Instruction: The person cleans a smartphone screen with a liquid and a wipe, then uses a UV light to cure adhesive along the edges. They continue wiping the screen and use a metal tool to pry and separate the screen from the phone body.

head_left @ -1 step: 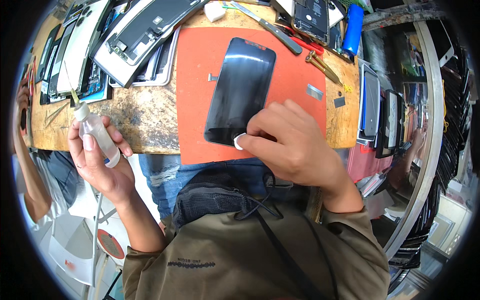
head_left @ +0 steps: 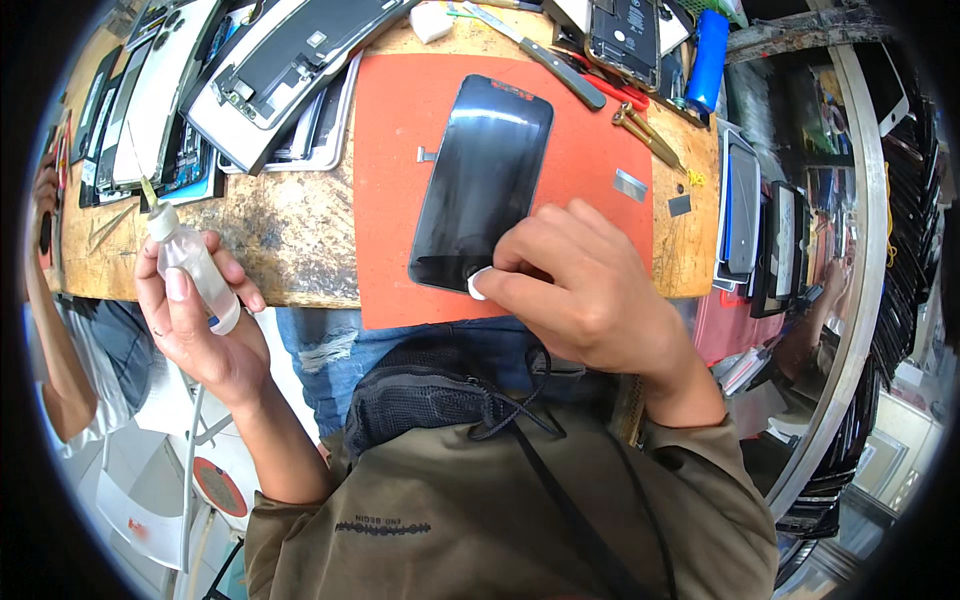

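Note:
A black phone screen (head_left: 482, 180) lies face up on an orange mat (head_left: 390, 200) on the worn wooden bench (head_left: 290, 235). My right hand (head_left: 585, 290) pinches a small white pad (head_left: 477, 285) and presses it on the screen's near end. My left hand (head_left: 195, 320) is off the bench's front edge to the left. It holds a small clear plastic bottle (head_left: 190, 265) with a thin needle tip pointing up. A small metal bracket (head_left: 428, 154) lies on the mat left of the screen.
Several phone frames and screens (head_left: 270, 70) are stacked at the back left. A metal blade tool (head_left: 540, 55), red-handled tools, screwdrivers (head_left: 645, 135) and a blue cylinder (head_left: 708, 45) lie at the back right. More phones (head_left: 745, 210) stand on the right. Another person's arm (head_left: 45, 300) is at the far left.

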Motion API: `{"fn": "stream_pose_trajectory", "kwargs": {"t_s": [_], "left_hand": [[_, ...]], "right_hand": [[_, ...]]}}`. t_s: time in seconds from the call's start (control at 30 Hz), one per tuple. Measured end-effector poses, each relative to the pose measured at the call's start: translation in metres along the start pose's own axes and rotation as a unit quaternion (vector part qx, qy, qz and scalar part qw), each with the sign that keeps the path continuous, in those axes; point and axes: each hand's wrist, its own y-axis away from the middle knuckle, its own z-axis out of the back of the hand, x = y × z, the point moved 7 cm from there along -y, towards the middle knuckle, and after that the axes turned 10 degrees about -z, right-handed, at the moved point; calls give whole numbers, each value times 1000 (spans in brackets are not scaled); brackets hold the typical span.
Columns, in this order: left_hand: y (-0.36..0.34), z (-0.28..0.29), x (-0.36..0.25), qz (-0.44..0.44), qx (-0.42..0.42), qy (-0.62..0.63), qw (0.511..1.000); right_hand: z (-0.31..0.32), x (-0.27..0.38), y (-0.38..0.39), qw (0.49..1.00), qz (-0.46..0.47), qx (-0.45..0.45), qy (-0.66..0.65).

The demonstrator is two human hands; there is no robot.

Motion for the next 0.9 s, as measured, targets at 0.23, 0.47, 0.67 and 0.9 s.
{"fn": "stream_pose_trajectory", "kwargs": {"t_s": [0.23,0.47,0.67,0.9], "left_hand": [[-3,0,3,-5,8,7,1000],[-1,3,6,-7,-11,5,1000],[-3,9,9,-3,2,3,1000],[-8,8,9,-6,5,-10,1000]], "right_hand": [[-26,11,-32,998,30,-37,-30],[0,-1,6,1000,-18,-14,-1],[22,-3,26,996,-55,26,64],[5,2,-8,999,-7,-32,24]]}}
